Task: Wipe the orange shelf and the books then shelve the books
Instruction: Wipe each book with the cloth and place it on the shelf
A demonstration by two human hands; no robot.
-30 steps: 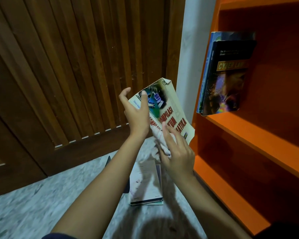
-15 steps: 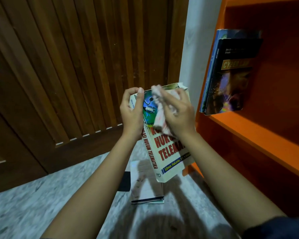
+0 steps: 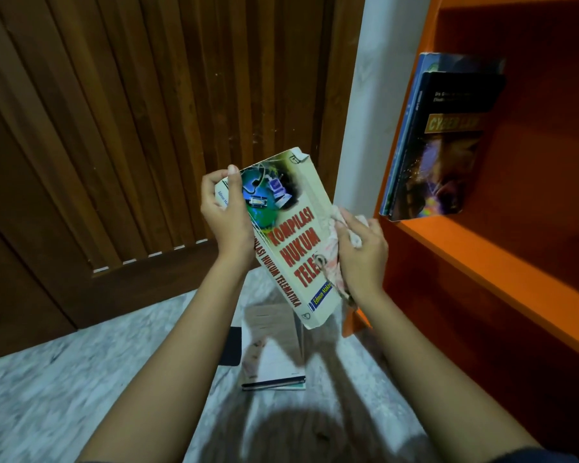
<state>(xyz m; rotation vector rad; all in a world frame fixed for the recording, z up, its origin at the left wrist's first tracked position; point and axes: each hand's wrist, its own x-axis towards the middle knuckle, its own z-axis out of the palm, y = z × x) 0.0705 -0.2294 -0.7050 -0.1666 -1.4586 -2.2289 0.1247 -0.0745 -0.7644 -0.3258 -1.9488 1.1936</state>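
Centre frame: our left hand (image 3: 226, 215) clamped the book (image 3: 288, 235), right hand (image 3: 361, 259) pinched the cloth (image 3: 331, 248); the fore-edge wanted firm, steady strokes.

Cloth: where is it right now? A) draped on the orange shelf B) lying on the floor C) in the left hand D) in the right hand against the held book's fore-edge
D: the right hand presses the cloth to the page edge of the book, while the left hand grips the spine side.
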